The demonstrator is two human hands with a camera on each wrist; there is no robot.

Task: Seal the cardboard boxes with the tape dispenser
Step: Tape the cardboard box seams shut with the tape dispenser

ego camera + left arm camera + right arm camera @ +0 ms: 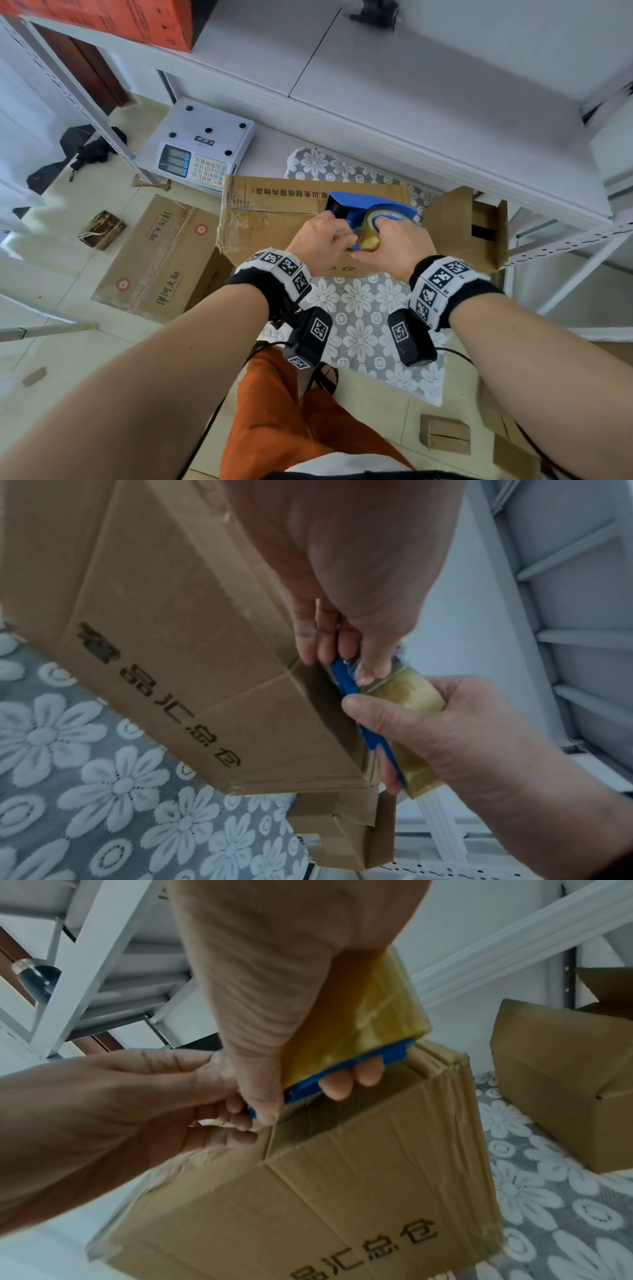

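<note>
1. The right hand (390, 245) wraps the roll of a blue tape dispenser (363, 205), fingers curled under its frame.
2. The left hand (320, 238) pinches at the dispenser's near end, apparently the loose tape end; the tape itself is hard to make out.
3. The dispenser sits above the large cardboard box (274, 212), at its near top edge.
4. Its long axis runs away from the person, cutter end farthest.
5. Likely best: anchor the tape end on the near side, then pull along the seam.
</note>
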